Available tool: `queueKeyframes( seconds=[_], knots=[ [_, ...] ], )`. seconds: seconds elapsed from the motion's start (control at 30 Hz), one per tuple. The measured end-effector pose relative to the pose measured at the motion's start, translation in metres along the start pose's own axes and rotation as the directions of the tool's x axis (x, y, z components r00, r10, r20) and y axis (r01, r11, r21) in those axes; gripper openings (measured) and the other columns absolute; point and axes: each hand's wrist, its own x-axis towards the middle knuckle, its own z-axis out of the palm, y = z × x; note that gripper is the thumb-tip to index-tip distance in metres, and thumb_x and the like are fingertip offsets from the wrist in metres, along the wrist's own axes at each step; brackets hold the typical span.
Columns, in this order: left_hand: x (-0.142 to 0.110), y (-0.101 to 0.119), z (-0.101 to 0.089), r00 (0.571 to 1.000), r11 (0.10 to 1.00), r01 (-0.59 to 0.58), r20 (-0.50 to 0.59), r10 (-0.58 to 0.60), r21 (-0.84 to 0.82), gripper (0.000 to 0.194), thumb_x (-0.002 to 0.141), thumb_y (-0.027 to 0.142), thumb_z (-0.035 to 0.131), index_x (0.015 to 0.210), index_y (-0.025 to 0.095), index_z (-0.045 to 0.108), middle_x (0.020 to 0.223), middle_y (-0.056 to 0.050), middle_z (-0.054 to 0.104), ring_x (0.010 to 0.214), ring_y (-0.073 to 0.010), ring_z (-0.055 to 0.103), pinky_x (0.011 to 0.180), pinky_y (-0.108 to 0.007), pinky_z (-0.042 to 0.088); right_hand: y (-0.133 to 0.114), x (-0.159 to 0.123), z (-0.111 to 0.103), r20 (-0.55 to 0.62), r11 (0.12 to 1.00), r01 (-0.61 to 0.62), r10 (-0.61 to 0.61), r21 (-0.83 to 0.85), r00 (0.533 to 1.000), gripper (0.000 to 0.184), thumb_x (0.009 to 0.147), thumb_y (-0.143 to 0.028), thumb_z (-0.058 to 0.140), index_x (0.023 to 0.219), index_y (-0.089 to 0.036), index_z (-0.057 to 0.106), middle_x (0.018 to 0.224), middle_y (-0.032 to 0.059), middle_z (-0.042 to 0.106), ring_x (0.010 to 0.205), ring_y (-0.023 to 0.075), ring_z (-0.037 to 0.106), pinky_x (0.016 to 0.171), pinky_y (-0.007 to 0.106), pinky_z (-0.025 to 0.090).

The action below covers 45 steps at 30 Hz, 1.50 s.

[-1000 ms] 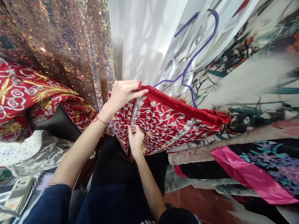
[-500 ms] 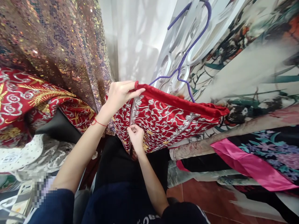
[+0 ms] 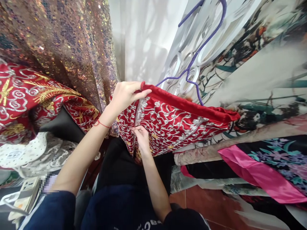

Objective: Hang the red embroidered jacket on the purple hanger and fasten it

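A red skirt with silver and gold embroidery spreads across my lap, its plain red waistband running along the top. My left hand pinches the left end of the waistband between thumb and fingers. Below it, my right hand is closed at a narrow greyish line down the skirt's side, which looks like a zip. The fingertips cover whatever small part they pinch. Behind the waistband rises a purple hanger, its lower part hidden by the cloth.
Sequinned cloth hangs at the back left, above more red embroidered fabric. White dotted fabric lies at the left. A white openwork panel stands behind the hanger. Floral garments and a pink satin band lie on the right.
The view has shifted slightly. My left hand keeps its hold on the waistband. My right hand's fingers have straightened a little while staying pinched at the same seam.
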Motion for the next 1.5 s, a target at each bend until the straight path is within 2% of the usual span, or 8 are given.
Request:
queueKeyframes(
  seconds=[0.13,0.27,0.5,0.67,0.87,1.03,1.27,1.5],
  knots=[
    [-0.001,0.001,0.001,1.000,1.000,0.008,0.004,-0.008,0.007,0.062,0.100,0.066,0.038,0.079,0.019,0.073,0.054,0.001,0.053,0.049,-0.0101,0.046,0.051,-0.029,0.028,0.001,0.000,-0.001,-0.018,1.000,0.010,-0.010,0.007,1.000,0.027,0.071,-0.043,0.073,0.070,-0.022,0.055,0.084,0.0035,0.076,0.096,0.0204,0.073,0.093,0.034,0.054],
    [-0.001,0.002,0.000,1.000,1.000,0.013,0.007,-0.013,0.003,0.061,0.100,0.065,0.038,0.079,0.019,0.073,0.056,0.000,0.054,0.050,-0.0103,0.047,0.051,-0.028,0.029,-0.001,-0.002,-0.002,-0.026,1.000,0.025,-0.025,0.006,0.999,0.028,0.072,-0.043,0.073,0.070,-0.023,0.054,0.079,0.0009,0.072,0.098,0.0210,0.072,0.094,0.034,0.053],
    [-0.001,0.004,-0.002,1.000,0.999,0.001,0.015,-0.001,-0.033,0.056,0.101,0.061,0.042,0.087,0.019,0.077,0.057,0.000,0.055,0.051,-0.0106,0.045,0.052,-0.029,0.029,-0.008,-0.007,-0.001,-0.022,0.998,0.064,-0.065,-0.028,0.998,0.022,0.074,-0.039,0.072,0.072,-0.022,0.057,0.074,-0.0017,0.066,0.082,0.0163,0.067,0.088,0.031,0.053],
    [-0.002,0.005,-0.001,1.000,0.999,0.019,0.023,-0.019,-0.029,0.059,0.100,0.064,0.039,0.089,0.019,0.076,0.058,-0.001,0.057,0.052,-0.0111,0.047,0.052,-0.029,0.030,-0.011,-0.011,-0.003,0.014,0.994,0.090,-0.090,-0.055,0.996,0.023,0.074,-0.042,0.074,0.076,-0.022,0.063,0.079,0.0003,0.069,0.083,0.0172,0.066,0.086,0.031,0.054],
    [-0.002,0.004,-0.001,0.998,0.999,0.040,0.042,-0.040,-0.018,0.058,0.100,0.065,0.040,0.083,0.019,0.072,0.057,-0.001,0.055,0.052,-0.0116,0.047,0.052,-0.030,0.031,-0.017,-0.014,-0.005,0.030,0.953,0.159,-0.156,-0.258,0.987,0.015,0.082,-0.038,0.062,0.078,-0.023,0.062,0.076,0.0004,0.070,0.071,0.0162,0.065,0.075,0.030,0.054],
    [-0.003,0.004,-0.001,0.998,0.999,0.046,0.041,-0.045,-0.014,0.059,0.099,0.065,0.040,0.081,0.019,0.071,0.057,0.000,0.052,0.051,-0.0114,0.046,0.053,-0.030,0.030,-0.020,-0.012,-0.003,0.039,0.968,0.159,-0.154,-0.195,0.987,0.013,0.080,-0.035,0.063,0.078,-0.022,0.060,0.080,0.0030,0.073,0.080,0.0188,0.071,0.083,0.034,0.056],
    [-0.003,0.006,-0.002,0.999,0.999,0.039,0.032,-0.039,-0.013,0.058,0.099,0.065,0.042,0.082,0.019,0.072,0.056,0.000,0.052,0.051,-0.0113,0.044,0.052,-0.030,0.028,-0.025,-0.014,0.000,0.057,0.967,0.159,-0.151,-0.197,0.987,0.019,0.079,-0.039,0.065,0.074,-0.023,0.056,0.070,-0.0009,0.064,0.069,0.0157,0.064,0.074,0.030,0.055],
    [-0.003,0.007,-0.001,0.998,0.997,0.060,0.030,-0.059,-0.038,0.061,0.099,0.067,0.040,0.080,0.018,0.071,0.055,0.002,0.046,0.051,-0.0103,0.041,0.052,-0.029,0.028,-0.035,-0.019,0.001,0.083,0.979,0.142,-0.130,-0.149,0.988,0.025,0.080,-0.046,0.069,0.081,-0.022,0.062,0.080,0.0006,0.068,0.079,0.0165,0.069,0.079,0.029,0.059]
  ],
)
